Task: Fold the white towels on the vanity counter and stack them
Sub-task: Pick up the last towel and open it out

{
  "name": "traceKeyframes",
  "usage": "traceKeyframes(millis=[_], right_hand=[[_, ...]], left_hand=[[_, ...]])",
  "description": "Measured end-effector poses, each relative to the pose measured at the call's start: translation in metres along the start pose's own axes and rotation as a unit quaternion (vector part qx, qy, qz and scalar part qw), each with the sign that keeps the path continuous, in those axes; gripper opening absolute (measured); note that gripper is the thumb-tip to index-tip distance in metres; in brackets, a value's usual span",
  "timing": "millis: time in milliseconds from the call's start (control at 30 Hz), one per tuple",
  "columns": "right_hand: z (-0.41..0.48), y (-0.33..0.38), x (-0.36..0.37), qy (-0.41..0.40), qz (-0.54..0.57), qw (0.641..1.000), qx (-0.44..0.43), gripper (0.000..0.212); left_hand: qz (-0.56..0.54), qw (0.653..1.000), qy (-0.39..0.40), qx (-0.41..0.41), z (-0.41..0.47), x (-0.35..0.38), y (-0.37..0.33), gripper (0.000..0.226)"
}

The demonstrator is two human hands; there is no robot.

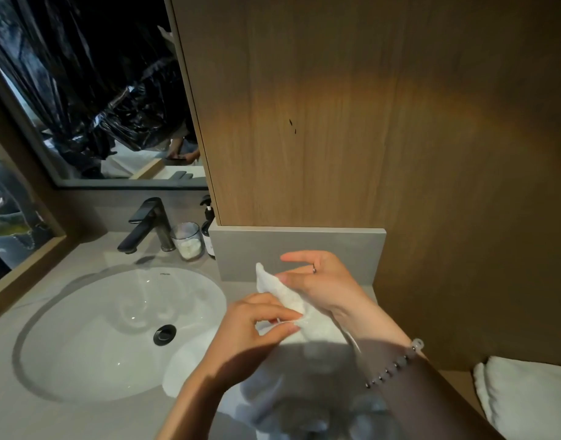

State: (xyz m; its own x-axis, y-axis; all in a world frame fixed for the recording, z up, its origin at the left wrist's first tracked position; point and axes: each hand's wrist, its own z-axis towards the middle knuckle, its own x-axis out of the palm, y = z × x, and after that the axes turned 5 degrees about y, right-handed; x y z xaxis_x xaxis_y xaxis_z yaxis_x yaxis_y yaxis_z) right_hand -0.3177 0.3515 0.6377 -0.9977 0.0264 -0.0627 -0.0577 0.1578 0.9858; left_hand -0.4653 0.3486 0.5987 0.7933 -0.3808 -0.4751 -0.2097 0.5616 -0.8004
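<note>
Both grips are on one white towel (296,304), held up over the bench (25,417) just right of the sink (114,328). My left grip (257,325) pinches its lower edge between thumb and fingertips, and my right grip (320,281) clasps the upper part, forefinger sticking out straight. I judge the job to be in its early half: this towel is bunched and narrow in my hands, not yet a flat fold, and I see no finished stack on the bench. Under my forearms lies a pale heap of cloth (304,392), likely more towels waiting, but shadow and blur cover it, so I cannot say how many there are or whether any are folded. At lower right a white bundle (526,398) sits on a lower wooden ledge, cut off by the frame edge. It could be a folded towel or a cushion; I cannot tell. How far the held towel hangs down behind my left wrist is hidden too.
</note>
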Motion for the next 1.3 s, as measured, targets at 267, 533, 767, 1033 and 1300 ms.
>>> traceKeyframes(millis=[267, 533, 767, 1033, 1300], right_hand=[[-0.009, -0.004, -0.006, -0.013, 0.069, 0.997, -0.032, 0.028], [-0.013, 0.002, 0.001, -0.002, 0.117, 0.989, -0.089, 0.028], [-0.02, -0.012, -0.006, 0.001, -0.111, 0.988, -0.112, 0.019], [-0.032, -0.036, -0.038, 0.045, -0.268, 0.957, -0.101, 0.026], [-0.024, -0.014, -0.036, -0.074, -0.135, 0.972, -0.176, 0.023]], left_hand=[[-0.086, 0.99, -0.086, -0.071, 0.009, -0.018, 0.002, 0.009], [-0.136, 0.974, -0.043, -0.175, 0.045, -0.028, -0.01, 0.018], [-0.143, 0.94, -0.22, -0.218, 0.053, -0.024, -0.005, 0.031], [-0.098, 0.882, -0.394, -0.237, 0.045, -0.08, 0.02, 0.03], [0.048, 0.951, -0.265, -0.151, 0.045, -0.065, -0.009, 0.032]])
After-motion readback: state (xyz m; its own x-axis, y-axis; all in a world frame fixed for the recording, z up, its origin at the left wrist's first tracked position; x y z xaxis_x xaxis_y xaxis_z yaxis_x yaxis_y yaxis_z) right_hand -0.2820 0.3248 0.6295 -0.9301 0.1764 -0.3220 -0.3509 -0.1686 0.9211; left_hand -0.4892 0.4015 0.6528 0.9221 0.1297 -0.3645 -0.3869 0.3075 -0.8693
